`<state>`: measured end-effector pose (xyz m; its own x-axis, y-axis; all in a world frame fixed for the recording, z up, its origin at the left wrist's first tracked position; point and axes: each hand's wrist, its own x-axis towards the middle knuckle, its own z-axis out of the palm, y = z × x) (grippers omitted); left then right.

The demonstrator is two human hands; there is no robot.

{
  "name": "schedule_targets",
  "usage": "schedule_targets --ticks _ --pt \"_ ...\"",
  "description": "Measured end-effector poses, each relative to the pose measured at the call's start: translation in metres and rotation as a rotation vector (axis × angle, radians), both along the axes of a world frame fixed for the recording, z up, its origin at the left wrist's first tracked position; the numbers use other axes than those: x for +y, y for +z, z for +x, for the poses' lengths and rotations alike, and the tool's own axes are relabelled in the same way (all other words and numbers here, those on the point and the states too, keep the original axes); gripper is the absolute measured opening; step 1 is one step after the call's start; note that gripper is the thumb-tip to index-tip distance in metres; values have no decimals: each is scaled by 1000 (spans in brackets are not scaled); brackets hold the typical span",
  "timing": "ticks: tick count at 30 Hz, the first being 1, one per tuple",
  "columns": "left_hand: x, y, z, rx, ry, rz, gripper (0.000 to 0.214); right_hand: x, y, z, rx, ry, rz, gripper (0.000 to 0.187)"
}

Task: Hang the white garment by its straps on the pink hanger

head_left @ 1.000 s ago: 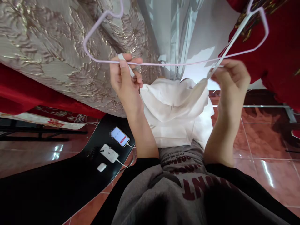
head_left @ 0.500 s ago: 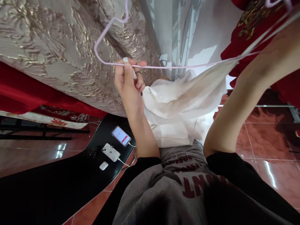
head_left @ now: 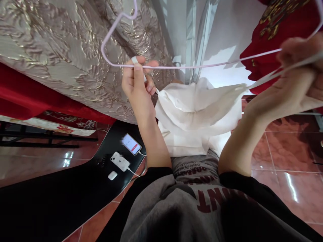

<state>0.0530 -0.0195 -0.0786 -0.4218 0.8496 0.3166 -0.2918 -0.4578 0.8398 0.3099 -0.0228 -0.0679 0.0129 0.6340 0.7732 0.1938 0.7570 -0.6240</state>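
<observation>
My left hand (head_left: 137, 84) pinches the lower bar of a pale pink wire hanger (head_left: 196, 66) together with a white strap, fingers closed. My right hand (head_left: 294, 85), blurred at the right edge, is closed on another white strap (head_left: 275, 72) that it pulls taut to the right, close to the hanger's right end. A white garment (head_left: 196, 116) hangs from both straps, bunched below the hanger between my forearms.
A gold embroidered curtain (head_left: 63, 50) hangs at the left, red fabric (head_left: 275, 30) at the upper right. Two phones (head_left: 131, 144) on cables and a small white case (head_left: 112, 175) lie on a black surface (head_left: 50, 198). Glossy red tiles (head_left: 282, 158) cover the floor.
My right hand first swung up and right out of frame with the strap, stretching the garment, then came back down into view. The left hand stayed nearly still on the hanger bar.
</observation>
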Motion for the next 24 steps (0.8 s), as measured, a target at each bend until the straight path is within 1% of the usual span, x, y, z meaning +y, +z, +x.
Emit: schedule_targets --ticks 2,3,5,7,10,14,16,19,21,24 --pt "-1 1 0 28 -6 3 24 6 -3 -24 -25 -137 118 25" --pt "-1 1 0 41 -6 7 24 9 -6 -35 -77 -213 136 21" --pt "-2 2 0 66 22 21 23 16 -11 -53 -219 -321 67 16" --pt "-3 3 -3 91 90 46 16 21 -15 -64 -298 -363 -33 15" --pt "-4 4 -13 118 194 104 10 23 -19 -69 -268 -326 -54 16" --pt "-2 8 -32 117 292 259 20 19 -17 -66 -183 -293 -52 16" --pt "2 12 -41 119 309 363 26 19 -16 -62 -167 -304 -57 18" --pt "8 21 -47 163 303 521 29 19 -13 -58 -140 -317 -68 26" --pt "11 28 -48 231 316 543 29 19 -12 -56 -129 -312 -73 28" --pt "9 36 -46 326 405 474 28 18 -11 -54 -112 -302 -66 26"
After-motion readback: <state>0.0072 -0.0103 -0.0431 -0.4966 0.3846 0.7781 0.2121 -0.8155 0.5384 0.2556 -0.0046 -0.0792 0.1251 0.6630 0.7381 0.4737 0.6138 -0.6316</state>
